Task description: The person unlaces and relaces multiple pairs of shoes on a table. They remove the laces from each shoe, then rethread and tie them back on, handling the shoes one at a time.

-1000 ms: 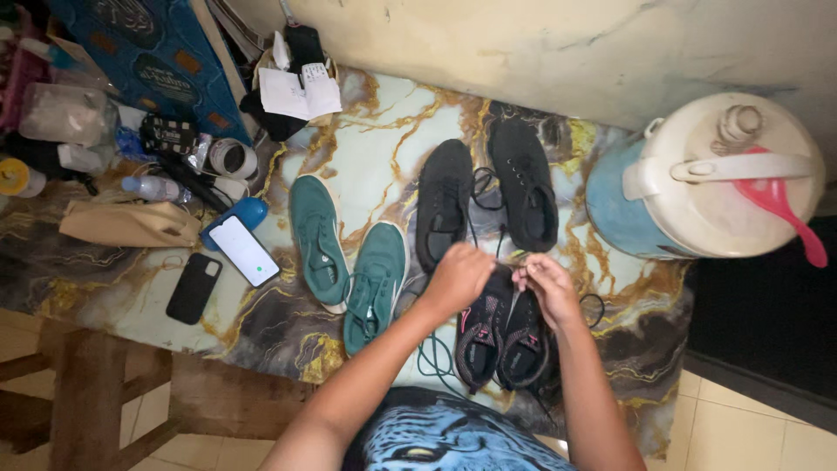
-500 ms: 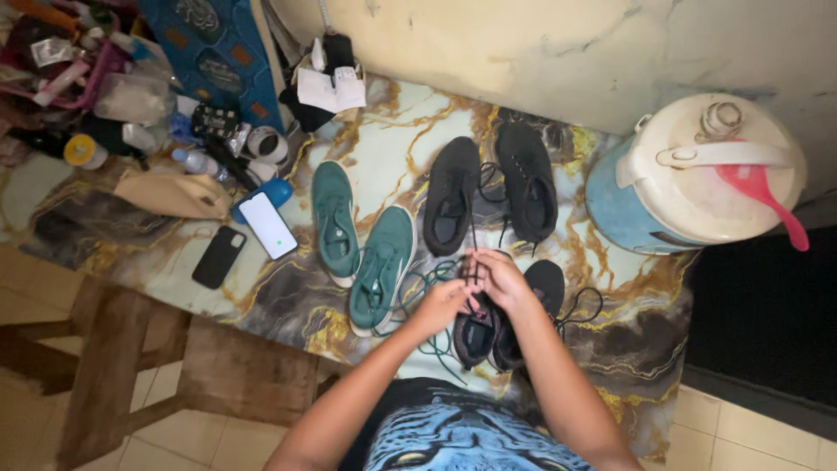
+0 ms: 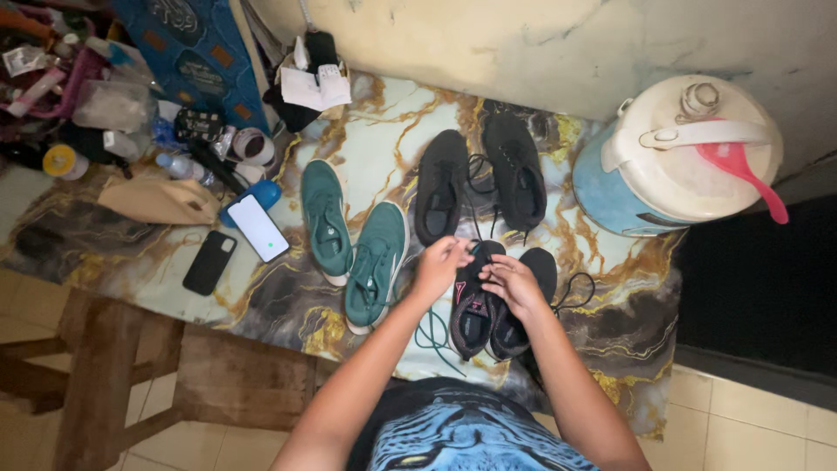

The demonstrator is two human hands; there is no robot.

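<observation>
Black-pink shoe [image 3: 473, 301]: left hand [image 3: 440, 264] lifted off, right hand [image 3: 513, 284] shifted right.

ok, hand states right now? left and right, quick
Left hand: fingers pinched shut on the black lace at the black-and-pink shoe.
Right hand: fingers curled on the same shoe's lacing; exact grip cannot be told.

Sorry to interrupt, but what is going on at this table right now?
A person leans over a marble-patterned table, with both hands on a black shoe with pink trim. The left hand and right hand pinch its lace near the toe. A teal pair and a black pair lie beside it, laces loose.
</observation>
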